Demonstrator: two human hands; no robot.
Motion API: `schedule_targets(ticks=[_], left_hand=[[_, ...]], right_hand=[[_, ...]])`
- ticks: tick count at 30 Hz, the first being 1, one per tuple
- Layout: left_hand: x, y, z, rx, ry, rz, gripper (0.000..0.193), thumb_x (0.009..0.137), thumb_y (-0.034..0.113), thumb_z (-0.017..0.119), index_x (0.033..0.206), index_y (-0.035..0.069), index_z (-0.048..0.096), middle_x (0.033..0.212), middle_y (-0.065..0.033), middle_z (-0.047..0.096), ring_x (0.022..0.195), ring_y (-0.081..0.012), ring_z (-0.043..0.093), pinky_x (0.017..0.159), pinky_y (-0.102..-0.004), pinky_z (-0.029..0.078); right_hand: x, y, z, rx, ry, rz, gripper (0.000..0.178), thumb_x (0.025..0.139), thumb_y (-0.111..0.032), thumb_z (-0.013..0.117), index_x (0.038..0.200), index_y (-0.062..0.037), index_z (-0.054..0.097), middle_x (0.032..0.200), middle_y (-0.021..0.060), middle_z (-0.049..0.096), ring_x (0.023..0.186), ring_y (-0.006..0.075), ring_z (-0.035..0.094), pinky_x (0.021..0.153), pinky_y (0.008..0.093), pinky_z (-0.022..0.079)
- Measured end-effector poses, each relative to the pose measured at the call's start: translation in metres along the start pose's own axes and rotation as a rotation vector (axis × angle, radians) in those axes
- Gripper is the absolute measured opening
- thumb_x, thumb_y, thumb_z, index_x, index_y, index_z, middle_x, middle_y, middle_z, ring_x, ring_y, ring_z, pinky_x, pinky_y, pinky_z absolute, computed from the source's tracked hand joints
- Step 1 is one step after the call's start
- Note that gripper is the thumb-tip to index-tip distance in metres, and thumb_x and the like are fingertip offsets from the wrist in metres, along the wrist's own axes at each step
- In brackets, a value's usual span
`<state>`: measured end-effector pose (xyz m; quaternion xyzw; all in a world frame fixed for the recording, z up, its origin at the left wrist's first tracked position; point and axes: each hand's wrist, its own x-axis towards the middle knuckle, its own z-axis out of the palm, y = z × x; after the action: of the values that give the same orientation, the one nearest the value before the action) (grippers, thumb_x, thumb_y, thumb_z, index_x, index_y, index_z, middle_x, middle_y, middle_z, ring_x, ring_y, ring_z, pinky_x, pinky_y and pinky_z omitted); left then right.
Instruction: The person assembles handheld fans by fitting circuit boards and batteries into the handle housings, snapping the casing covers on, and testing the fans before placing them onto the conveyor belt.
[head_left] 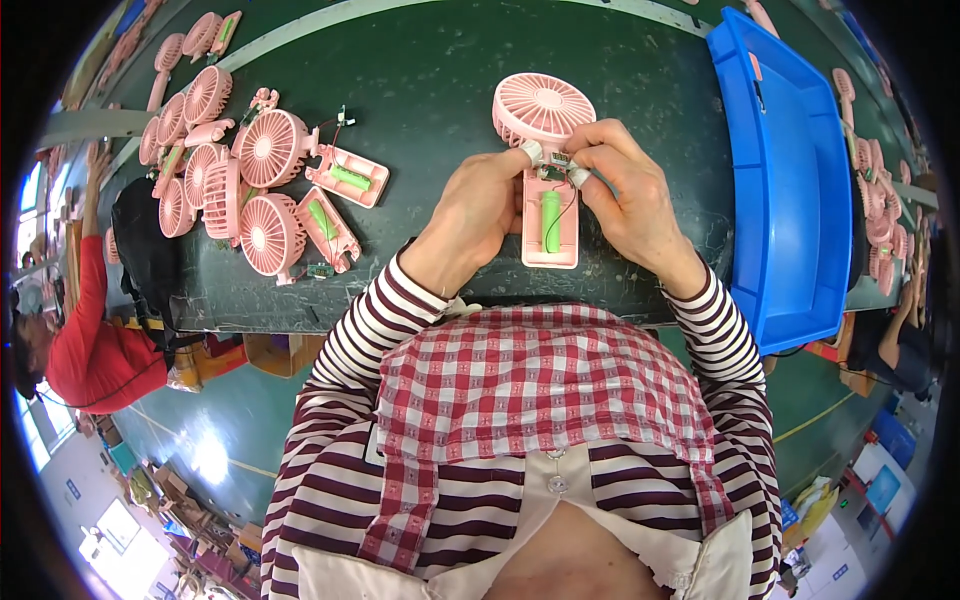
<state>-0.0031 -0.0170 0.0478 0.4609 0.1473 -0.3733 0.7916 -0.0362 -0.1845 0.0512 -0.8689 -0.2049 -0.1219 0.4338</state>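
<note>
A pink handheld fan (543, 108) lies in front of me on the green worktable, its round grille at the far end. Its handle is opened up, showing a light green battery (551, 222) inside the pink shell and thin dark wires beside it. At the fan's neck sits a small circuit board (553, 171). My left hand (472, 208) is closed on the fan's neck from the left, its thumb against the board. From the right, my right hand (632, 195) pinches the board's edge. White covers wrap some fingertips. The fingers partly hide the board and neck.
Several pink fans (270, 148) with opened handles, batteries and loose boards cluster on the left of the table (420, 90). A blue plastic bin (790, 220) stands on the right. A person in a red top (90, 340) is at far left; another (893, 350) is at far right.
</note>
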Motion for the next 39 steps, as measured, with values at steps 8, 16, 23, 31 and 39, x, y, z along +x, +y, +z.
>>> schedule_targets(ticks=[8,16,23,31,39], left_hand=[[0.000,0.001,0.000,0.008,-0.004,-0.001,0.026,0.088,0.016,0.043,0.097,-0.006,0.053,0.089,-0.0127,0.059,0.077,-0.0191,0.061,0.067,-0.0338,0.053],[0.000,-0.002,-0.001,0.017,0.002,-0.022,0.027,0.088,0.016,0.042,0.099,-0.006,0.053,0.090,-0.0131,0.058,0.077,-0.0192,0.061,0.067,-0.0346,0.053],[-0.002,-0.002,-0.001,0.027,-0.045,-0.066,0.028,0.089,0.017,0.039,0.102,-0.004,0.053,0.091,-0.0115,0.058,0.079,-0.0190,0.061,0.070,-0.0353,0.052],[-0.004,-0.003,-0.004,0.034,-0.051,-0.077,0.029,0.089,0.021,0.046,0.103,-0.003,0.055,0.091,-0.0114,0.060,0.080,-0.0190,0.061,0.072,-0.0328,0.052],[-0.004,-0.010,-0.009,0.191,-0.048,-0.059,0.024,0.082,0.013,0.061,0.096,-0.005,0.059,0.088,-0.0125,0.063,0.075,-0.0187,0.064,0.068,-0.0286,0.052]], right_hand=[[-0.001,0.002,0.002,0.009,0.010,0.001,0.011,0.073,0.008,0.054,0.083,0.0044,0.054,0.094,0.0112,0.053,0.085,0.0236,0.056,0.073,0.0293,0.045],[-0.002,0.002,0.002,-0.019,-0.005,-0.045,0.013,0.071,0.009,0.055,0.084,0.0045,0.054,0.094,0.0119,0.053,0.085,0.0250,0.056,0.073,0.0303,0.045],[-0.003,-0.002,0.004,-0.154,-0.021,-0.182,0.023,0.064,0.012,0.054,0.086,0.0063,0.052,0.094,0.0148,0.052,0.084,0.0304,0.054,0.069,0.0341,0.047],[-0.007,-0.002,0.006,-0.191,-0.036,-0.227,0.026,0.059,0.012,0.055,0.084,0.0051,0.053,0.094,0.0134,0.053,0.083,0.0298,0.054,0.067,0.0353,0.047],[-0.009,-0.001,0.008,-0.246,-0.089,-0.201,0.022,0.060,0.005,0.060,0.081,0.0030,0.053,0.095,0.0114,0.053,0.082,0.0280,0.054,0.066,0.0347,0.046]])
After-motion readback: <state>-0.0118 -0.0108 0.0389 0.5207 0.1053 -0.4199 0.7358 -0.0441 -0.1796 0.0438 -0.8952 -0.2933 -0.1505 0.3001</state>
